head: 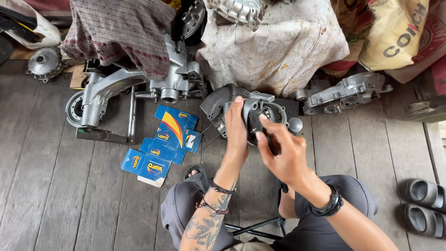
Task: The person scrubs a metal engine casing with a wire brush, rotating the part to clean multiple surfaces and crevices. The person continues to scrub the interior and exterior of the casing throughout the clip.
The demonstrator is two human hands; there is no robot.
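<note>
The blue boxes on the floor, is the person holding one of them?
No, the blue boxes lie on the wooden floor, while both hands, left hand and right hand, grip a grey metal engine part.

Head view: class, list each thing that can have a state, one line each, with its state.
Grey metal engine casing: lifted, gripped by both hands.
Left hand: clasping the casing's left side.
Right hand: fingers on the casing's front.
Blue cardboard boxes: scattered flat on the floor.
Striped cloth: draped over parts.

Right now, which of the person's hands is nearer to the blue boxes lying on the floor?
Left. The left hand grips the grey metal casing just right of the blue boxes in the picture. The right hand touches the same casing farther right, beyond the left hand.
</note>
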